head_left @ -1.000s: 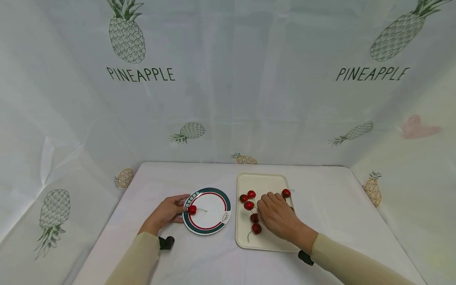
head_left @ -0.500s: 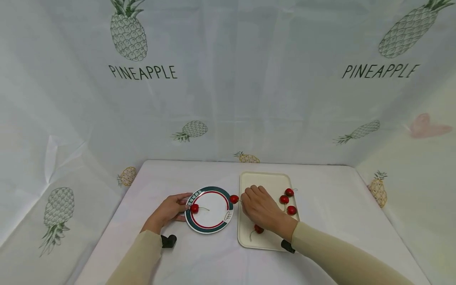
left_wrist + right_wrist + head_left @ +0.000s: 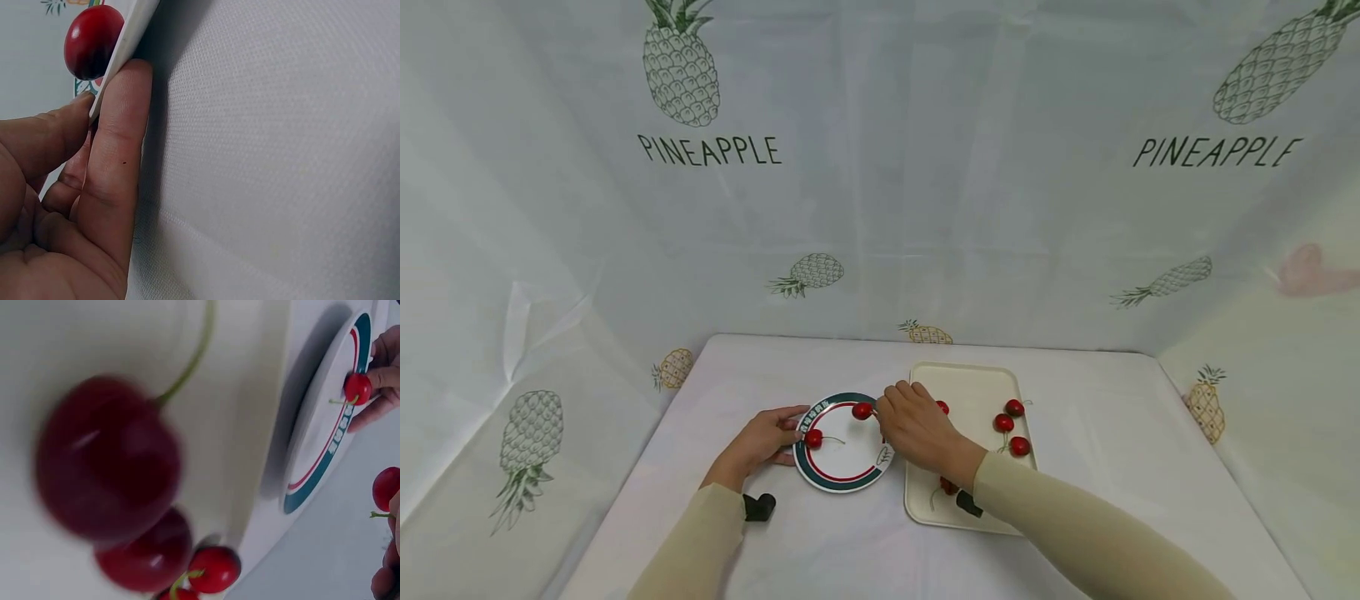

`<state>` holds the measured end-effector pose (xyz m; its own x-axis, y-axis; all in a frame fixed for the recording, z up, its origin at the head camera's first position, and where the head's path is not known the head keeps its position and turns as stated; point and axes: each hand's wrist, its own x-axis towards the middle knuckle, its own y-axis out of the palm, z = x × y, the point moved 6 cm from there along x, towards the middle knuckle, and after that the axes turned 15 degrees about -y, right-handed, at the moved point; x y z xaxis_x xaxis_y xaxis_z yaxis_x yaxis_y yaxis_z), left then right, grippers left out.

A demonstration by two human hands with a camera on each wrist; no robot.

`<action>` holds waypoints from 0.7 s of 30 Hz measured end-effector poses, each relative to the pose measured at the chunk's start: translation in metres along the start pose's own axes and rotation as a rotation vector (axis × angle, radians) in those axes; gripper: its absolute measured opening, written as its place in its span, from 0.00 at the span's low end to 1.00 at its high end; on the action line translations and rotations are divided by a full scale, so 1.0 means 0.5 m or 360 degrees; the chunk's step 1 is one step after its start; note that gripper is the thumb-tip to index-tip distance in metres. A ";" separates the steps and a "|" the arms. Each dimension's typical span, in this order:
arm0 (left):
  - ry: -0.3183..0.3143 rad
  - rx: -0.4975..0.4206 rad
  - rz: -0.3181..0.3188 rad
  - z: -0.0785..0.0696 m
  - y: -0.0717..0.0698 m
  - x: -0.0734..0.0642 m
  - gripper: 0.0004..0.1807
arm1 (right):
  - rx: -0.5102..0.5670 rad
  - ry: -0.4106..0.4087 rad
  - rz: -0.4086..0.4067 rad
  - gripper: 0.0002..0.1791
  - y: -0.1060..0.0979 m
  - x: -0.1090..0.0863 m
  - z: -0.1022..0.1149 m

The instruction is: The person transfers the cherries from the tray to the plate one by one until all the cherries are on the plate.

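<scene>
My left hand (image 3: 758, 437) pinches the left rim of a round white plate (image 3: 848, 454) with a green and red border. In the left wrist view the thumb lies on the plate's upper side and a finger underneath. One red cherry (image 3: 813, 439) with a stem rests on the plate beside the thumb. My right hand (image 3: 921, 425) holds another red cherry (image 3: 862, 411) over the plate's right part; its fingertips are hidden from the head view. That held cherry (image 3: 386, 487) shows at the right edge of the right wrist view, against the fingers.
Right of the plate stands a cream rectangular tray (image 3: 962, 379), partly under the right forearm. Several cherries lie in it, among them cherries (image 3: 1019, 447) along its right side and a cherry (image 3: 949, 486) near the front. A patterned curtain (image 3: 880, 167) hangs behind the table.
My right hand has moved left from above the tray to the plate, bringing a cherry with it. The left hand keeps its hold on the plate's rim.
</scene>
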<state>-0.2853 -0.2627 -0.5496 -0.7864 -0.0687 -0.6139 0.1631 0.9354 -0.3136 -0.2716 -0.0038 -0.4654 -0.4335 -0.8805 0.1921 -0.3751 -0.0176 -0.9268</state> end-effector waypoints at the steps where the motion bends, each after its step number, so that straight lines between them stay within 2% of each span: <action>1: -0.0005 0.0002 -0.0002 0.000 0.000 0.000 0.29 | 0.0003 0.0006 0.0003 0.11 0.003 0.008 0.002; 12: -0.0014 0.0008 0.0001 -0.002 0.000 -0.003 0.29 | 0.0047 0.0028 0.0130 0.11 0.049 0.089 0.030; 21: -0.0016 -0.0017 0.0022 -0.002 0.000 -0.002 0.30 | 0.0048 -0.0014 0.0150 0.13 0.080 0.125 0.055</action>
<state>-0.2851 -0.2624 -0.5484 -0.7781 -0.0594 -0.6253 0.1675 0.9398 -0.2977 -0.2910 -0.0728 -0.4993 -0.4584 -0.8830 0.1009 -0.3080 0.0514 -0.9500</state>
